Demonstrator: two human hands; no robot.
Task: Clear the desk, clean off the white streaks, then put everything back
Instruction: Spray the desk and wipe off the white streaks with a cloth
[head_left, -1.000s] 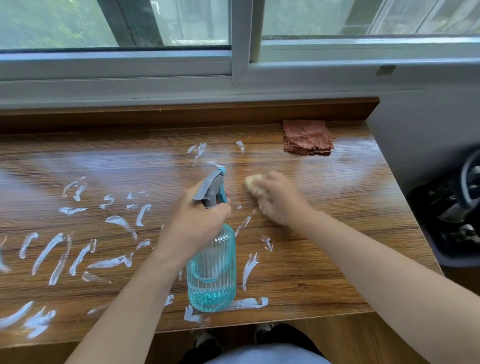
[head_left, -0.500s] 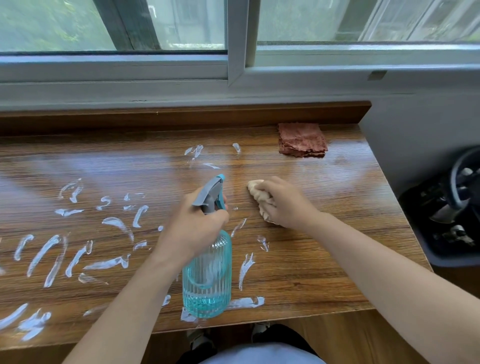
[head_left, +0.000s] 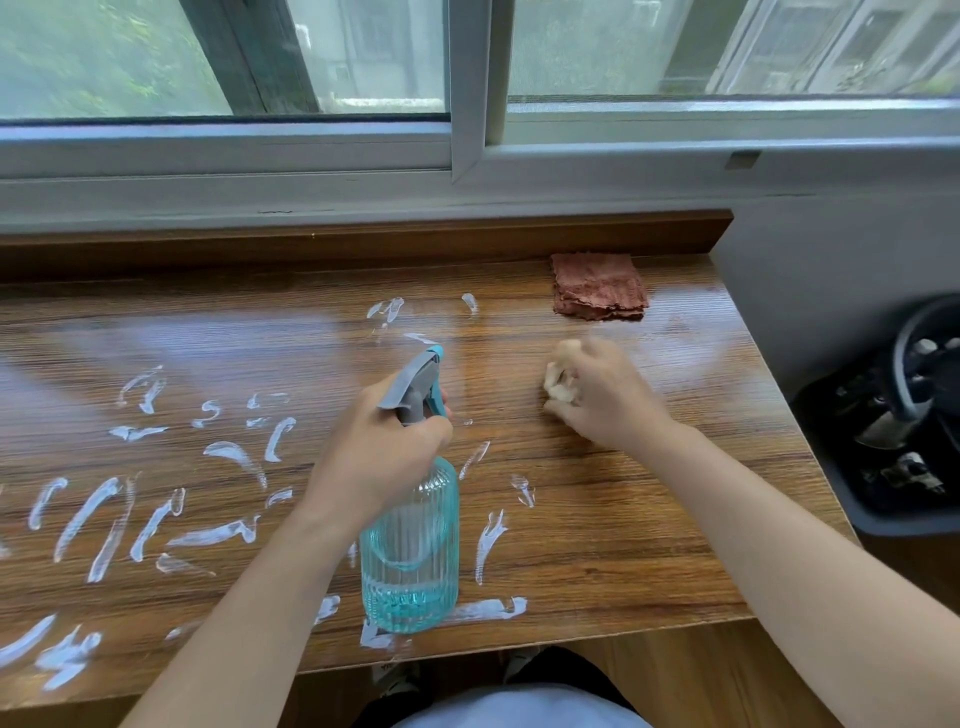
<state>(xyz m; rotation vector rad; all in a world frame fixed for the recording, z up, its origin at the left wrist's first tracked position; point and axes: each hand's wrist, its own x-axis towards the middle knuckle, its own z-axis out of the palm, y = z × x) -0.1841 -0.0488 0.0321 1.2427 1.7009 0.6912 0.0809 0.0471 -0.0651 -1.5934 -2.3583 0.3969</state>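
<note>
The bench is cleared of all but the cleaning things, so the first part looks done and the wiping is underway. The right hand has its fingers curled round a pale wad of cloth, pressed to the wood on the right side, where the surface shows almost no white. The left hand grips the neck of the teal spray bottle, which stands near the front edge with a little liquid in the bottom. Most white streaks remain, thick across the left half, with a few more round the bottle and towards the back. A folded brown cloth lies at the back right. By my reckoning most of the cleaning, and all the putting back, is left
</note>
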